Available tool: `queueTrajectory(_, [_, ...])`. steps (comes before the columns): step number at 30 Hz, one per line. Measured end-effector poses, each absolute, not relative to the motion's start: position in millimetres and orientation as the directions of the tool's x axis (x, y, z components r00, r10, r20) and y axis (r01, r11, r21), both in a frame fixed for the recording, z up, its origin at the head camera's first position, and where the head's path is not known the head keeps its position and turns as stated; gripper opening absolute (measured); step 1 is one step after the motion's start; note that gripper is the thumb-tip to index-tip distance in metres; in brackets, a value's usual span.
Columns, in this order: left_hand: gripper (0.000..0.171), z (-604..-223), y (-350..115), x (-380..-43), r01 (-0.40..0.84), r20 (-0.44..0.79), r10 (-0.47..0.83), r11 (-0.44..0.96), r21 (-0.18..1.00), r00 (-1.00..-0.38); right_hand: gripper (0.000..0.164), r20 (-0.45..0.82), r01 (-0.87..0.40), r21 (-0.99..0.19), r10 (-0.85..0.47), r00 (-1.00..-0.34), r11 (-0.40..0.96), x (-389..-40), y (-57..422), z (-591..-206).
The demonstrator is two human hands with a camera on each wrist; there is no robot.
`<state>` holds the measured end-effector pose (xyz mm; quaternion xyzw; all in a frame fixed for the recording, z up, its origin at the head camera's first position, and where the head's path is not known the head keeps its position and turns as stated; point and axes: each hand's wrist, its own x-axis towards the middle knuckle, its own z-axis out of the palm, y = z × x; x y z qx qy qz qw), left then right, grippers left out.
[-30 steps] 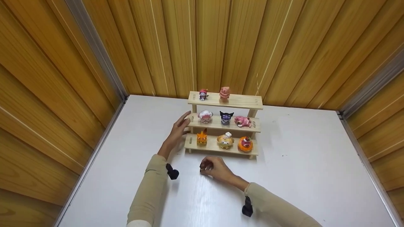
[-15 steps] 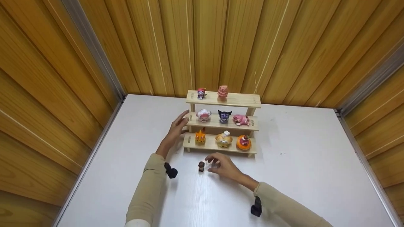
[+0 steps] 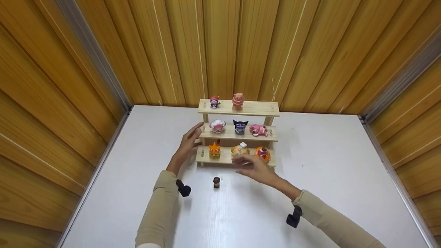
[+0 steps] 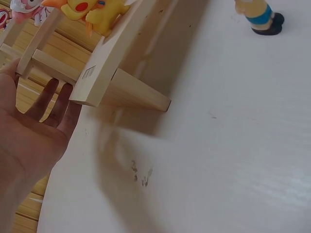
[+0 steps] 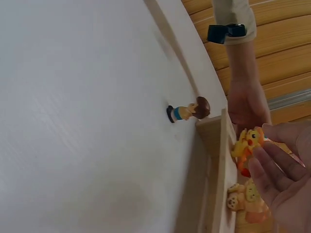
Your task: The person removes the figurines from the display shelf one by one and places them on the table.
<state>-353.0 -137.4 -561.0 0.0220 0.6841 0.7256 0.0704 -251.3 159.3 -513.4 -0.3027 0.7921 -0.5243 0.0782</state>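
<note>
On the white table, in front of a three-tier wooden display shelf (image 3: 258, 108), a small brown-haired figurine (image 3: 216, 182) stands upright. In the right wrist view the figurine (image 5: 182, 112) shows a blue band and black feet. My left hand (image 3: 186, 146) rests against the shelf's left end at the middle tier, fingers extended; the left wrist view has this hand (image 4: 29, 141) beside the board ends. Holding nothing, my right hand (image 3: 256, 168) hovers before the lowest tier, fingers loosely bent. It overlaps the chef-hat figurine (image 3: 241, 148) and the orange round figurine (image 3: 262, 154).
An orange spiky figurine (image 3: 214, 151) is at the lowest tier's left. The middle tier bears a white-hatted figurine (image 3: 217, 126), a black-eared one (image 3: 240, 127) and a pink lying one (image 3: 258, 130). Two more, a red-capped figurine (image 3: 214, 102) and a pink bear (image 3: 237, 101), stand on top.
My right hand has let go of the brown-haired figurine, leaving it standing on the table, and has moved right and up toward the shelf. My left hand stays at the shelf's end.
</note>
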Motion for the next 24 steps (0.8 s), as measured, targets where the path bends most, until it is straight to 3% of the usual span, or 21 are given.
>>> queueTrajectory(10, [0.048, -563.8, -138.5, -355.8, -0.075, -0.068, 0.133, -0.046, 0.996, -0.989, 0.029, 0.388, -0.518, -0.818, -0.422, -0.819, 0.252, -282.6, 179.1, -463.8])
queueTrajectory(18, [0.047, -564.0, -136.8, -354.6, -0.085, -0.079, 0.135, -0.043, 0.995, -0.988, 0.030, 0.344, -0.412, -0.868, -0.264, -0.901, 0.278, -310.7, 193.2, -437.1])
queueTrajectory(24, [0.045, -559.3, -136.8, -352.9, -0.103, -0.100, 0.123, -0.023, 0.994, -0.987, 0.033, 0.340, -0.403, -0.846, -0.230, -0.912, 0.350, -318.0, 192.1, -407.1])
